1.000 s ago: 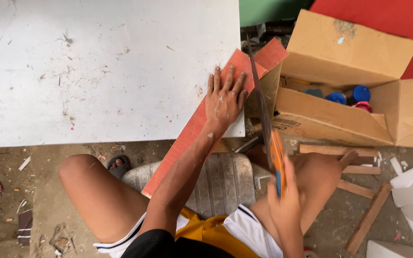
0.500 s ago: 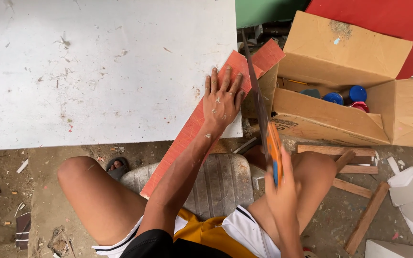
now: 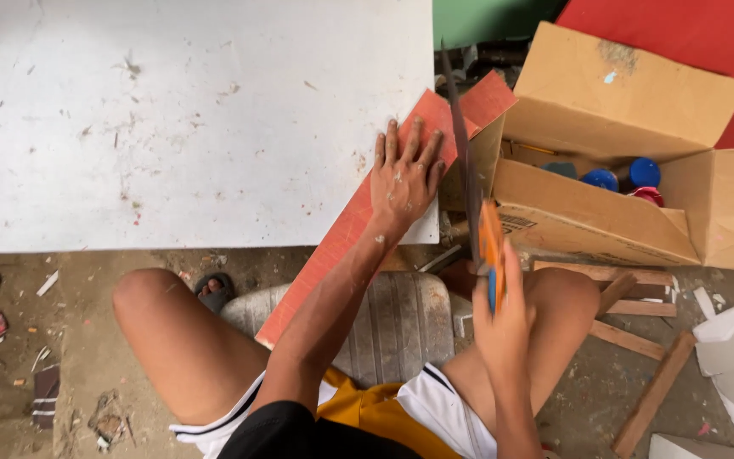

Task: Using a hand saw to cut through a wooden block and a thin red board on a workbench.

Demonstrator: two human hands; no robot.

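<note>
Left hand (image 3: 405, 180) flat, fingers spread, pressing red board (image 3: 358, 223) on white panel (image 3: 180, 119); right hand (image 3: 503, 327) gripping handsaw (image 3: 469, 183) (orange handle), blade at board's edge.

Wide white painted board (image 3: 172, 110) lay mostly bare, its whole left and middle open for a hand to pass. Near its lower right corner the left hand (image 3: 403, 178) pressed flat on a long red-orange plank (image 3: 341, 238), blocking that edge. Just right of it the dark saw blade with orange handle (image 3: 473, 187) stood in the narrow gap, gripped by the right hand (image 3: 503, 319). An open brown cardboard box (image 3: 605, 212) crowded the right side, touching or nearly touching the plank's far end. Loose wooden strips (image 3: 639, 340) and white scraps (image 3: 732, 365) cluttered the ground at lower right. Bare knees hemmed the near side.
</note>
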